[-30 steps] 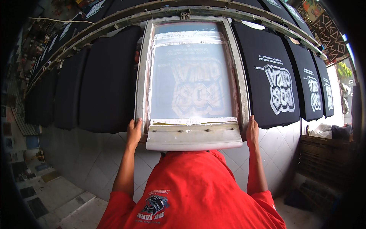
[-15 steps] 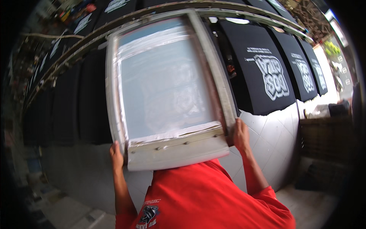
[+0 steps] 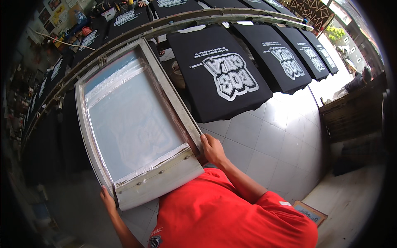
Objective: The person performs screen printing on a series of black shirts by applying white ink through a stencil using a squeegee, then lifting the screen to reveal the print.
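A screen-printing frame (image 3: 132, 111) with a pale mesh, silver tape along its edges and a squeegee-like flat blade strip (image 3: 161, 186) at its near end lies tilted in front of me. My left hand (image 3: 108, 199) is closed on its near left corner, fingers mostly hidden by the frame. On the near right side rail, my right hand (image 3: 213, 149) grips with the thumb on top. Right of the frame, a black T-shirt (image 3: 190, 97) with a white lettered print is stretched flat on a board. What lies under the frame cannot be seen.
More printed black shirts (image 3: 271, 58) hang in a row to the right, and others (image 3: 126, 18) line the far side beyond a long metal rail (image 3: 198, 25). Dark shirts (image 3: 49, 136) stand at left. Grey floor tiles (image 3: 252, 132) and a wooden cabinet (image 3: 351, 111) are at right.
The screen frame now sits further left in view and leans more to the left, with both hands still on it. More of the printed shirts at right shows as the view has shifted.
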A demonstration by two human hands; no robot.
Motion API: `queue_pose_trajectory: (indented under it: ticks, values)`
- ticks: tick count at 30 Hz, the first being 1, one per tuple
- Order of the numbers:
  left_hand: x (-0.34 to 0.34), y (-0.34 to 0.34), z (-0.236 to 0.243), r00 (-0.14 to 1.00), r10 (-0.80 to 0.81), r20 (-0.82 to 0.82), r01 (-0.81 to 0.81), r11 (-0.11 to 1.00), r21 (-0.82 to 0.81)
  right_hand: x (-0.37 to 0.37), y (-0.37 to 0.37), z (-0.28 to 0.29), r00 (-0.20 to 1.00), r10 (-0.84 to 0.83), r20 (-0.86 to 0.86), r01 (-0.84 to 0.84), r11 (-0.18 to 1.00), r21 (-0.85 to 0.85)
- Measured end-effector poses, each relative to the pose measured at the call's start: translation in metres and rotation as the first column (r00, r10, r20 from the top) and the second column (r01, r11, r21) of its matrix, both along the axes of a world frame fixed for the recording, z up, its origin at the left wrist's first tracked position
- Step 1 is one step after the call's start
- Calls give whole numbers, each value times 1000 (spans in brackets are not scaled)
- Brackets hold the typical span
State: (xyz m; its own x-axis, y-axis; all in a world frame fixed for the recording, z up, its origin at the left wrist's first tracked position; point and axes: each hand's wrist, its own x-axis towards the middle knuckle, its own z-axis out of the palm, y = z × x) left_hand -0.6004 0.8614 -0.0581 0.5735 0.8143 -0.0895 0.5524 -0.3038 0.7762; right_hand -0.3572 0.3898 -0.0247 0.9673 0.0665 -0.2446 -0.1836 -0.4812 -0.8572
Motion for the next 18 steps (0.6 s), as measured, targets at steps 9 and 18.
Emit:
queue_pose_trajectory:
  ticks: [9,18]
  values:
    - [20,45,-14,1000,24,-17,-24,1000,-11,14,63,-25,997,-26,78,32,996,-78]
    - [50,87,1,996,-28,-87,28,1000,-1,13,84,-7,994,-105,-43,102,992,-72]
